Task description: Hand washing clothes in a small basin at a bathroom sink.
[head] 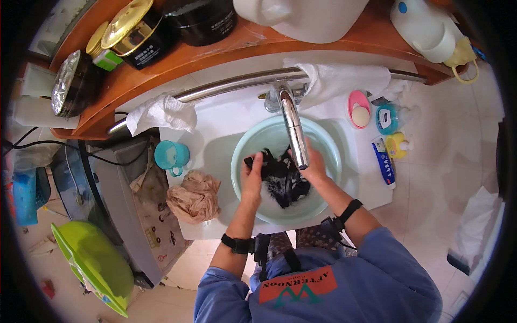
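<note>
A pale green plastic basin (238, 185) stands in the white sink, holding water with some suds. A wet black cloth (282, 181) lies partly in that water. My left hand (253, 173) grips the cloth's left edge, thumb on top. On the other side of the cloth is my right hand (314, 163), its fingers partly hidden behind the chrome faucet (294, 129), so its hold cannot be made out. A crumpled tan cloth (196, 196) rests on the counter left of the basin.
On the left of the counter (214, 121) stands a turquoise cup (171, 155). To the right are a pink soap dish (354, 99) with soap, a turquoise bottle (387, 119) and a toothpaste tube (383, 161). White cloths hang on the metal rail (242, 82) under a wooden shelf (250, 44).
</note>
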`<action>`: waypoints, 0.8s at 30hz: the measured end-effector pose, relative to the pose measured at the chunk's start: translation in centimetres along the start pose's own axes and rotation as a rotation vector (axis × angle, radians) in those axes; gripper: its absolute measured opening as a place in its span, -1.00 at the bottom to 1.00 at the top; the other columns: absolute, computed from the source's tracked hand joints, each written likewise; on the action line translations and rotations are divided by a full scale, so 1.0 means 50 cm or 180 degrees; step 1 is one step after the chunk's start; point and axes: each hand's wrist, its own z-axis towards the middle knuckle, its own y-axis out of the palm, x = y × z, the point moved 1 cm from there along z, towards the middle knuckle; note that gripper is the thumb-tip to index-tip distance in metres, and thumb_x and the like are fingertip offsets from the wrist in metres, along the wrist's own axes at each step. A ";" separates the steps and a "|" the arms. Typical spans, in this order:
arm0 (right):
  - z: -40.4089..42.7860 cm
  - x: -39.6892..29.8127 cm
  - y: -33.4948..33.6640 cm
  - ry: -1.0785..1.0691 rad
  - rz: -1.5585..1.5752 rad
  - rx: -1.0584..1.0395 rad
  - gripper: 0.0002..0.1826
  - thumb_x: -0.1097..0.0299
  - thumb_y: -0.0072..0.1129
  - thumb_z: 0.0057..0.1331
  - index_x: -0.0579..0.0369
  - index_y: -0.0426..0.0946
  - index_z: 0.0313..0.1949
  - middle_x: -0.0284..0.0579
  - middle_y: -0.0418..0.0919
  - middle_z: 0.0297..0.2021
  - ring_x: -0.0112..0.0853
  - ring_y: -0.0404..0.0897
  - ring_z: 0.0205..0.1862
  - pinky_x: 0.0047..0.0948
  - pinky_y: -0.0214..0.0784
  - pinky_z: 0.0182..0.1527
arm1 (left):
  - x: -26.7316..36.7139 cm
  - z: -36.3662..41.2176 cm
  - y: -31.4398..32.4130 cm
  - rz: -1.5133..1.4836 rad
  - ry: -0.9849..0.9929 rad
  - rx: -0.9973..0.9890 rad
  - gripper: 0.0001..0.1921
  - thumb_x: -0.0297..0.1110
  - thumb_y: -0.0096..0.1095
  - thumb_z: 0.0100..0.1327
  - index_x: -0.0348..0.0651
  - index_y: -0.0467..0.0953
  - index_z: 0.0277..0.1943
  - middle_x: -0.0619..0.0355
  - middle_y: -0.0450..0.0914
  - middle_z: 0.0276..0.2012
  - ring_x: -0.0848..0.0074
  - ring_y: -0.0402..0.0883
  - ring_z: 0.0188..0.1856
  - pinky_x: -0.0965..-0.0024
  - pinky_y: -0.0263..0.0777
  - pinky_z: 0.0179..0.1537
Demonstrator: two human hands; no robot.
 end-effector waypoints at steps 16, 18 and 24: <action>-0.132 -0.177 -0.010 -0.1172 0.0530 -0.0927 -0.73 0.22 0.28 0.15 0.07 0.45 -0.26 0.18 0.51 -0.26 0.03 0.57 -0.33 -0.09 0.41 -0.34 | 0.001 0.043 0.003 -0.1764 -0.1373 -0.1266 -0.47 0.21 0.02 0.31 -0.15 0.55 -0.09 0.09 0.64 -0.24 0.31 0.63 -0.22 0.18 0.53 -0.11; -0.170 -0.205 -0.023 -0.1414 0.0449 -0.0592 -0.78 0.20 0.24 0.19 0.02 0.44 -0.36 0.06 0.54 -0.42 -0.03 0.58 -0.39 -0.11 0.39 -0.44 | 0.021 0.021 0.017 -0.1872 -0.1576 -0.1430 -0.47 0.22 0.02 0.31 -0.15 0.56 -0.12 0.08 0.64 -0.26 0.31 0.63 -0.25 0.17 0.54 -0.14; -0.009 -0.020 0.082 -0.0333 0.0829 0.0338 -0.75 0.10 0.19 0.16 0.02 0.58 -0.41 0.14 0.58 -0.49 0.11 0.57 -0.35 -0.05 0.42 -0.35 | -0.049 0.010 0.067 -0.1005 -0.1092 0.0209 -0.59 -0.05 -0.04 0.41 -0.21 0.42 0.08 0.10 0.58 -0.11 0.37 0.60 -0.13 0.29 0.50 -0.09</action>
